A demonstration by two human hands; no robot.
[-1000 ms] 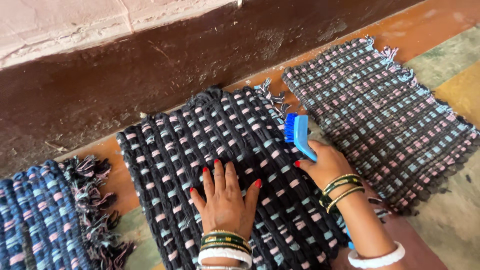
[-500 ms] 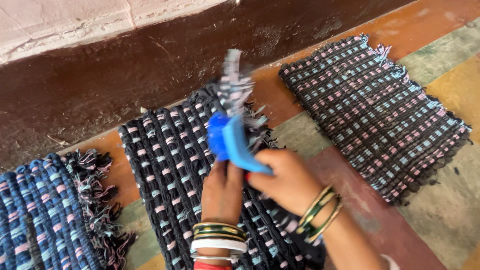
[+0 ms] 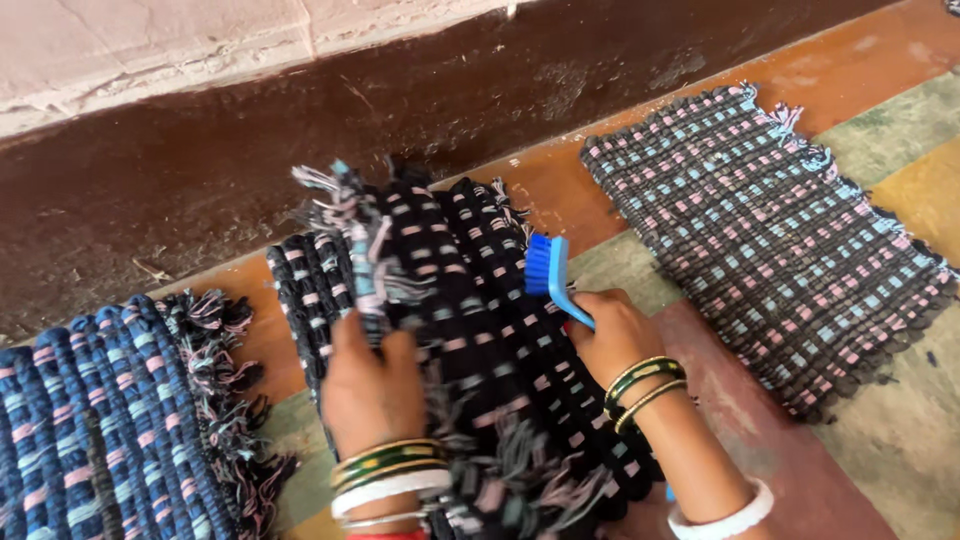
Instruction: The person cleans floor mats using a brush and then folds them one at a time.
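Setting: painted floor (image 3: 760,400) in red-brown, green and ochre patches, running along the foot of a dark brown wall band (image 3: 250,150) with pale wall above.
Work piece: black woven mat (image 3: 470,300) with pink and pale blue flecks, at centre on the floor — one half was folded up and over, fringe uppermost, so that the mat lay doubled rather than flat.
Progress, as judged: work on the black mat looked partway through; the mat was turned back for access to another face and not laid out flat again. How much of it had been brushed could not be told from the surface.
Left hand (image 3: 370,390): fingers closed round the raised fold of the black mat near its fringe, holding it up; the fingertips were hidden behind the weave.
Right hand (image 3: 610,335): fingers wrapped firmly about the handle of a blue scrubbing brush (image 3: 550,275) — bristles faced the folded mat and stood just beside its edge; contact could not be confirmed.
Neighbouring items: grey mat (image 3: 780,230) lay flat to the right, well apart; blue mat (image 3: 90,430) lay to the left, fringe toward the centre.
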